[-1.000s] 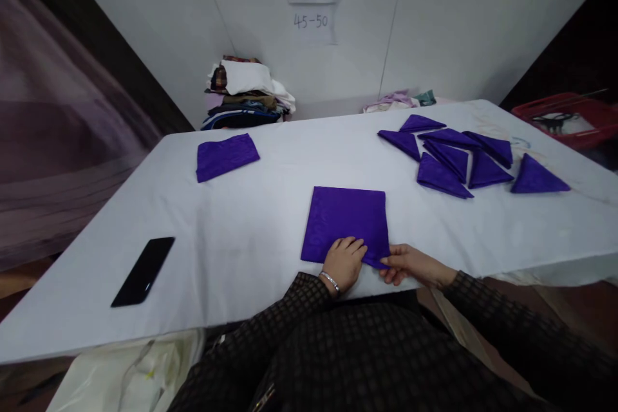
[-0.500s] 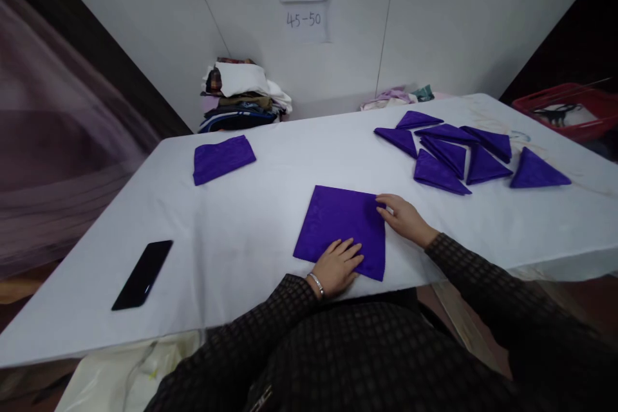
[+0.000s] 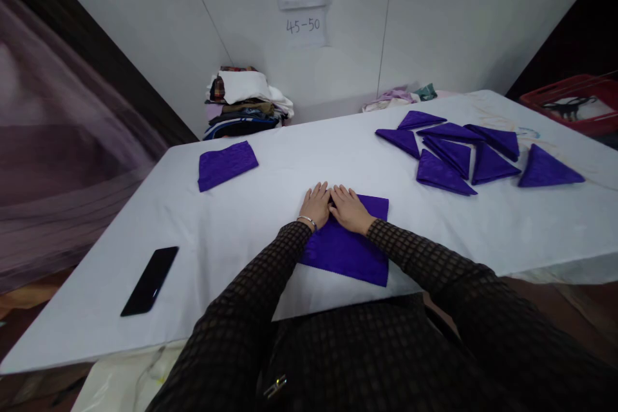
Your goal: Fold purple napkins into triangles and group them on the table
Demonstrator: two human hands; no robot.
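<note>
A purple cloth napkin (image 3: 357, 256), folded to a rough square, lies flat on the white-covered table in front of me. My left hand (image 3: 316, 205) rests over its far left corner, fingers stretched out. Beside it, my right hand (image 3: 348, 209) lies on the napkin's far edge with fingers extended, the two hands nearly touching. Both palms face down, and the far left corner is hidden under them.
Several purple napkins folded into triangles (image 3: 447, 170) lie at the right. Another folded purple napkin (image 3: 226, 164) is at the left. A black phone (image 3: 149, 281) lies near the front left. Stacked clothes (image 3: 248, 103) and a red basket (image 3: 574, 103) stand beyond the table (image 3: 232, 238).
My left hand has moved from the napkin's near edge to its far left corner. My right hand has slid left along the far edge from the right corner. The view has shifted slightly.
</note>
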